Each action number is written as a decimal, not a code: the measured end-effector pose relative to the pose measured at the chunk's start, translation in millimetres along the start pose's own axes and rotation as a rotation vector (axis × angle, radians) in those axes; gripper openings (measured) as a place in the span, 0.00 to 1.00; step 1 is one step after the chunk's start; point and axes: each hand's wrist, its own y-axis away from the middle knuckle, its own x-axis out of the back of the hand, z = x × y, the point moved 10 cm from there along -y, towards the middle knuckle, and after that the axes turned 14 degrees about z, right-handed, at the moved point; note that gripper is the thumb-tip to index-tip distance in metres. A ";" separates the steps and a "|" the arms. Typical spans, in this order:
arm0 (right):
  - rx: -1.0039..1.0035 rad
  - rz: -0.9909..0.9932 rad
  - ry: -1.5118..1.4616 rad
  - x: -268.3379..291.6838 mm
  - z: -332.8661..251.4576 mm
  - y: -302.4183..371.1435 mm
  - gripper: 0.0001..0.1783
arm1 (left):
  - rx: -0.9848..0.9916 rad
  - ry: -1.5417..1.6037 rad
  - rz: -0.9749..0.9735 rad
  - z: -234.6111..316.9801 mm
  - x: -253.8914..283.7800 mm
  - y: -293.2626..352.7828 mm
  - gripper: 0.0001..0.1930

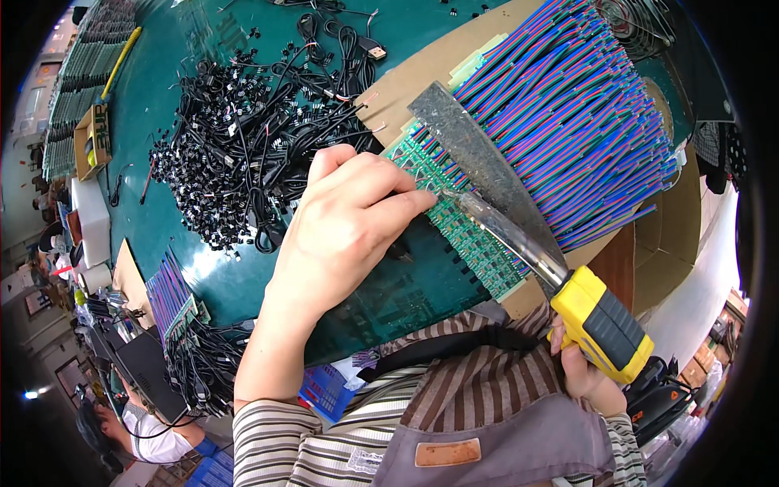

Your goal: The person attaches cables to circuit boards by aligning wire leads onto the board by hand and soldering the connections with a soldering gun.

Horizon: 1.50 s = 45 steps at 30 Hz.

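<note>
My right hand (578,365) grips a yellow and black soldering gun (602,325) at the lower right. Its metal barrel points up and left, with the tip at a row of small green circuit boards (479,247). Close to that tip, my left hand (349,215) is pinched over the boards; what lies between its fingertips is hidden. A dark, worn metal bar (491,162) lies across the row. From beneath it, many blue, red, green and black wires (568,130) fan out to the right. Cardboard (398,101) lies under the boards and wires.
Left of my left hand, a heap of black cables and small connectors (219,154) covers the green table mat (146,215). A bundle of wired boards (182,316) hangs at the near left edge. A small cardboard box (91,142) stands farther left. Another person (150,426) is at lower left.
</note>
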 end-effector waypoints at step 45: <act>0.139 0.017 0.004 5.2 0.4 4.4 0.17 | 0.010 -0.024 -0.036 2.8 -5.7 -1.6 0.11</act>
